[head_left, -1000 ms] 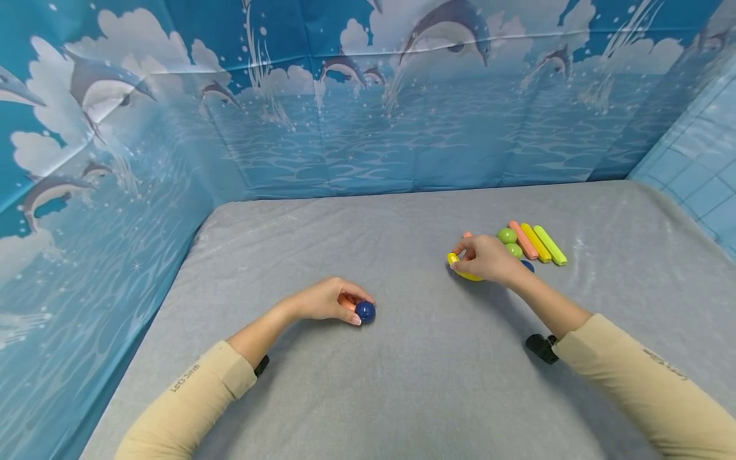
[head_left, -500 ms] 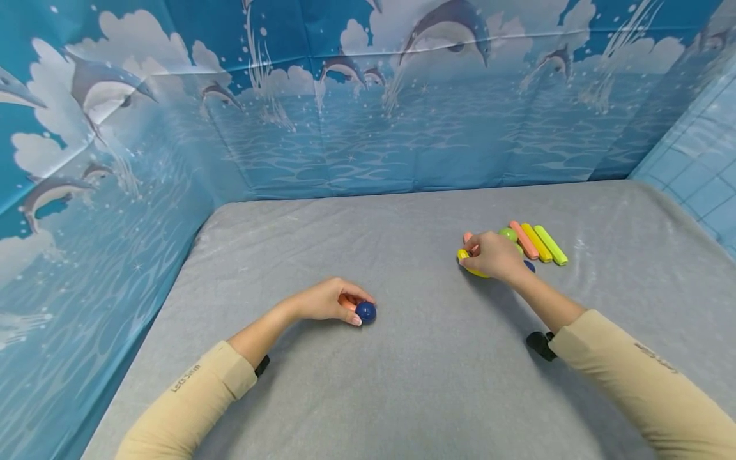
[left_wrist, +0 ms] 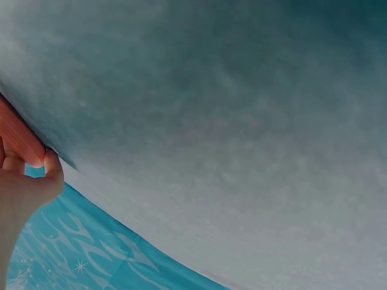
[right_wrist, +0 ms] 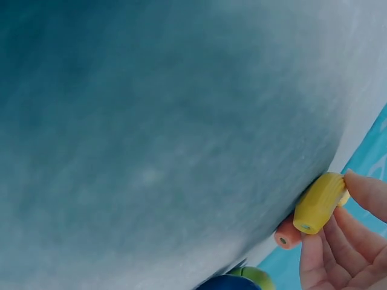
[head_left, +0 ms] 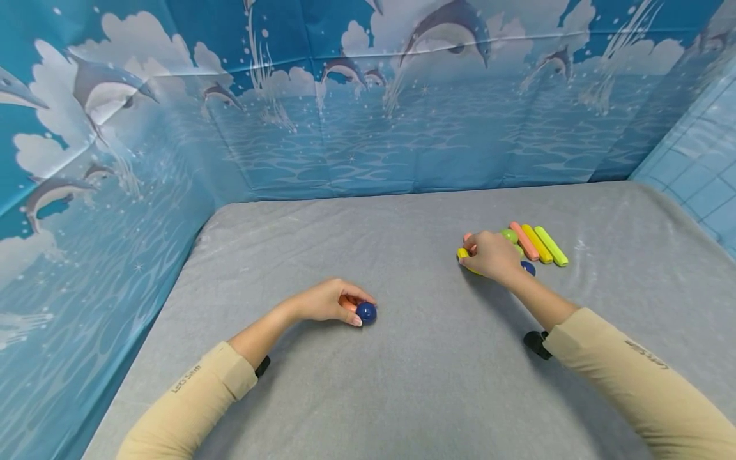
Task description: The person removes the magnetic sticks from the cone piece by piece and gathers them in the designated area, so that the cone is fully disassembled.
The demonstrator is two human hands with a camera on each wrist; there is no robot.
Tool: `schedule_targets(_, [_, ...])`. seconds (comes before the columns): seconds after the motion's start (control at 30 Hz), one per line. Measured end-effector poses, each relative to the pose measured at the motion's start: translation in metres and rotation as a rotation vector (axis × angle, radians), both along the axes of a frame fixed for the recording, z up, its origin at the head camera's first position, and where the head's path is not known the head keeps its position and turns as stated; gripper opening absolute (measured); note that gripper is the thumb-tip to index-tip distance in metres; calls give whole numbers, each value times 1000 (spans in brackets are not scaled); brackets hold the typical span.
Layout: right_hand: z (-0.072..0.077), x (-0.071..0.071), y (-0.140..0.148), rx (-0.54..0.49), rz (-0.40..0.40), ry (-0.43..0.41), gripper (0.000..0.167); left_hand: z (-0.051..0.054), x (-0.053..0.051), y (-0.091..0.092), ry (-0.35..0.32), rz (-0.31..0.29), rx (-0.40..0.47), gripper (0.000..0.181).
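My left hand is low over the grey cloth, with its thumb and fingers around an orange stick. A glossy dark blue ball sits at the fingertips, at the stick's end; whether it is attached cannot be seen. Farther right, my right hand pinches a yellow stick between thumb and fingers. Beside that stick lies an orange stick, partly covered. Another small yellow part shows behind the fingers, its shape hidden.
Two green balls and a second blue ball lie close to the right hand. Past them an orange stick, a yellow one and a lime one lie side by side. A dolphin-print curtain borders the cloth-covered surface.
My right hand has shifted slightly right and away from me with the yellow stick, closer to the loose orange one, and then almost stopped. The left hand stays in place.
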State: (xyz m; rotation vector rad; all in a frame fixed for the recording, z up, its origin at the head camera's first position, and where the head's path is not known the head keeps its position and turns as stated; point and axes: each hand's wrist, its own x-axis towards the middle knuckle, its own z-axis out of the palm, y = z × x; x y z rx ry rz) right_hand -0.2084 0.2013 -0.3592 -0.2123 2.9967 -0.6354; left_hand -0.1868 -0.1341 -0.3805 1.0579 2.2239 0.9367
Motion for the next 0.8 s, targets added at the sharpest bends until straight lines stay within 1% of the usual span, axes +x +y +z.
schedule_targets(0.27, [-1, -1, 1, 13, 4, 20, 33, 0, 0, 0, 6, -4, 3, 40])
schedule_targets(0.67, [-2, -2, 3, 13, 3, 23, 35, -2, -1, 0, 29, -24, 20, 40])
schedule_targets(0.8, [-1, -2, 4, 15, -10, 11, 33, 0, 0, -1, 41, -30, 16, 40])
